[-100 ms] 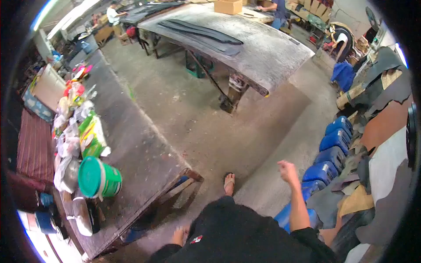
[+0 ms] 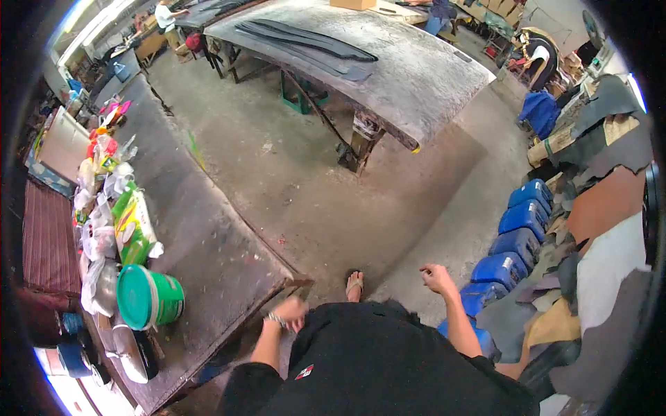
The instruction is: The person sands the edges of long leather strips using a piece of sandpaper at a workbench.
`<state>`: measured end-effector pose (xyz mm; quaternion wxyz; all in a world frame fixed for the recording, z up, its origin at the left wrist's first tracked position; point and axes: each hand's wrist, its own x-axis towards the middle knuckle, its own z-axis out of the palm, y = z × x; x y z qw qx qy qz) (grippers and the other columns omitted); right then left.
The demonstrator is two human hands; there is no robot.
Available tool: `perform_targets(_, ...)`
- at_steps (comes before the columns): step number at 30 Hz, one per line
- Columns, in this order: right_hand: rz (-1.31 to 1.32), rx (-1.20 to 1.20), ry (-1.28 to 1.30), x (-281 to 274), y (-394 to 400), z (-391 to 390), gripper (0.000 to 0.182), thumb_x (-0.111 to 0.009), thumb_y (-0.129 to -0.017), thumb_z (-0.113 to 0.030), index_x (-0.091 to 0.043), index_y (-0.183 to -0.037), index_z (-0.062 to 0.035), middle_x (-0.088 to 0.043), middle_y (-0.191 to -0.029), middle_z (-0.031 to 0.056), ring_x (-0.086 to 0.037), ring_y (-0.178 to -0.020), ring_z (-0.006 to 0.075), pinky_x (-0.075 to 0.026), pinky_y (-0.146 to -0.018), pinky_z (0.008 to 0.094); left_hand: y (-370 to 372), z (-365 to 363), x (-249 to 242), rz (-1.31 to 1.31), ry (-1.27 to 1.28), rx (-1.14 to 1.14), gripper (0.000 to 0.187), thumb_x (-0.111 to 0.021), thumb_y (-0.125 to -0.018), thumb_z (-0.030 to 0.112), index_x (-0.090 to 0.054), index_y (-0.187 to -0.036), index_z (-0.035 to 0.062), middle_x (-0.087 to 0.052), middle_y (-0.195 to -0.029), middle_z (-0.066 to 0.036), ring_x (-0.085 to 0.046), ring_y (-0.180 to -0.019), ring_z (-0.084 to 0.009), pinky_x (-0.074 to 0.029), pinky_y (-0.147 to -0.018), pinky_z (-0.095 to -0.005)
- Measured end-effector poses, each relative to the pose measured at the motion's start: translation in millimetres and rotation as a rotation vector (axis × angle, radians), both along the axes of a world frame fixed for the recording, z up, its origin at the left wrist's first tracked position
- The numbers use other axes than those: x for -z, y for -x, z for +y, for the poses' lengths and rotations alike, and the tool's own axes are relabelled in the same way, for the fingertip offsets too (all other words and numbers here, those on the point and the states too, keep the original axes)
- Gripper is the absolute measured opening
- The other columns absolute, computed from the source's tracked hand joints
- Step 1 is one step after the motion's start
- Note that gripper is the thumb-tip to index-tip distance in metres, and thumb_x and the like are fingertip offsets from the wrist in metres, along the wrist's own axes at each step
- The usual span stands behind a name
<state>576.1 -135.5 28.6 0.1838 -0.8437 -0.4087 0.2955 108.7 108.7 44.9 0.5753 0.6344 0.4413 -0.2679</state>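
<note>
My left hand (image 2: 291, 312), with a bracelet at its wrist, hangs in front of my body near the corner of the dark table (image 2: 208, 263). Its fingers look loosely curled and slightly blurred, with nothing visible in them. On my other side, my right hand (image 2: 438, 279) is raised above the floor, fingers curled in and no object showing. The nearest things to it are several blue plastic jugs (image 2: 499, 269) in a row. A green-lidded bucket (image 2: 149, 298) stands on the dark table, left of my left hand.
Plastic bags (image 2: 104, 229) and a green-yellow packet (image 2: 133, 225) lie along the dark table. Ahead, a large pale table (image 2: 430, 83) carries long black strips (image 2: 305, 40). Leather pieces (image 2: 610, 208) are heaped at right. A person (image 2: 166, 21) stands at the far left.
My left hand has come into view beside the dark table's corner. My right hand has shifted slightly left and lower. The view has moved a little, and my forward foot sits further left.
</note>
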Motion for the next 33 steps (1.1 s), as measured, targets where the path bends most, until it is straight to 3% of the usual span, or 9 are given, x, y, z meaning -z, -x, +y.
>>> perform_targets(3, 0.072, 0.110, 0.101, 2.4, -1.8, 15.6, 0.036, -0.064, -0.095, -0.019, -0.077, -0.123, -0.0019, -0.080, -0.108, 0.0232, -0.081, -0.089, 0.0314, -0.062, -0.089, 0.0425, -77.5, 82.1, -121.2, -0.330, -0.150, -0.235, 0.027, -0.055, -0.111, 0.025, -0.067, -0.121, 0.0031, -0.076, -0.090, -0.007, -0.072, -0.060, -0.0159, -0.053, -0.051, -0.0291)
perform_targets(4, 0.036, 0.114, 0.129, -8.0, -12.1, 37.9, 0.036, -0.063, -0.095, -0.020, -0.077, -0.123, -0.0019, -0.080, -0.109, 0.0235, -0.080, -0.093, 0.0337, -0.061, -0.091, 0.0433, -100.4, 108.9, -146.4, -0.497, -0.204, -0.371, 0.025, -0.061, -0.109, 0.025, -0.071, -0.115, 0.0037, -0.076, -0.092, -0.006, -0.072, -0.064, -0.0138, -0.051, -0.050, -0.0303)
perform_targets(7, -0.027, 0.106, 0.155, -10.3, -33.4, 118.3, 0.038, -0.060, -0.095, -0.021, -0.076, -0.123, -0.0016, -0.079, -0.110, 0.0230, -0.075, -0.109, 0.0414, -0.058, -0.097, 0.0464, -146.4, 177.1, -174.1, -0.624, -0.664, -0.439, 0.029, -0.062, -0.108, 0.025, -0.071, -0.122, 0.0005, -0.077, -0.088, -0.013, -0.075, -0.073, -0.0195, -0.057, -0.070, -0.0339)
perform_targets(11, 0.039, 0.013, -0.103, -3.7, -82.8, 259.0, 0.035, -0.060, -0.096, -0.020, -0.076, -0.122, -0.0022, -0.079, -0.109, 0.0227, -0.075, -0.105, 0.0407, -0.058, -0.095, 0.0475, -198.3, 251.5, -130.8, -0.465, -0.797, -0.402, 0.029, -0.065, -0.106, 0.028, -0.072, -0.118, 0.0031, -0.076, -0.088, -0.018, -0.076, -0.078, -0.0290, -0.057, -0.073, -0.0382)
perform_targets(13, -0.013, -0.063, -0.239, 1.7, -114.8, 339.5, 0.033, -0.062, -0.096, -0.018, -0.075, -0.122, -0.0014, -0.078, -0.111, 0.0227, -0.076, -0.103, 0.0406, -0.059, -0.094, 0.0483, -220.9, 279.0, -77.5, -0.299, -0.777, -0.270, 0.033, -0.065, -0.103, 0.034, -0.074, -0.118, 0.0060, -0.078, -0.100, -0.020, -0.075, -0.096, -0.0418, -0.059, -0.085, -0.0490)
perform_targets(17, -0.107, -0.080, -0.447, -11.3, -192.7, 505.9, 0.027, -0.063, -0.099, -0.018, -0.074, -0.118, -0.0035, -0.075, -0.114, 0.0223, -0.069, -0.110, 0.0442, -0.056, -0.097, 0.0518, -242.4, 319.4, 5.6, -0.089, -0.638, 0.149, 0.042, -0.066, -0.101, 0.036, -0.072, -0.131, 0.0073, -0.075, -0.119, -0.024, -0.071, -0.112, -0.0419, -0.056, -0.100, -0.0524)
perform_targets(24, -0.287, -0.027, -0.378, -51.5, -260.6, 740.0, 0.050, -0.070, -0.096, -0.024, -0.062, -0.142, -0.0053, -0.056, -0.151, 0.0238, -0.052, -0.139, 0.0438, -0.046, -0.112, 0.0563, -321.1, 462.4, -52.8, -0.259, -0.659, -0.273, 0.034, -0.069, -0.101, 0.024, -0.072, -0.128, 0.0039, -0.075, -0.116, -0.019, -0.072, -0.103, -0.0368, -0.057, -0.093, -0.0447)
perform_targets(29, -0.327, 0.131, -0.017, -55.8, -252.6, 819.8, 0.092, -0.082, -0.089, -0.045, -0.043, -0.164, -0.0091, -0.031, -0.170, 0.0322, -0.031, -0.157, 0.0523, -0.034, -0.119, 0.0703, -430.9, 616.8, -62.8, -0.631, -0.875, 0.011, 0.041, -0.067, -0.100, 0.018, -0.064, -0.139, 0.0069, -0.068, -0.134, -0.017, -0.062, -0.128, -0.0364, -0.049, -0.108, -0.0467)
perform_targets(33, -0.395, 0.188, 0.164, -27.6, -241.8, 830.3, 0.119, -0.086, -0.077, -0.066, -0.034, -0.169, -0.0110, -0.023, -0.175, 0.0291, -0.022, -0.162, 0.0498, -0.030, -0.121, 0.0717, -534.9, 730.5, -57.4, -0.825, -0.963, 0.363, 0.048, -0.068, -0.099, 0.020, -0.061, -0.144, 0.0068, -0.061, -0.145, -0.018, -0.054, -0.137, -0.0381, -0.043, -0.115, -0.0494)
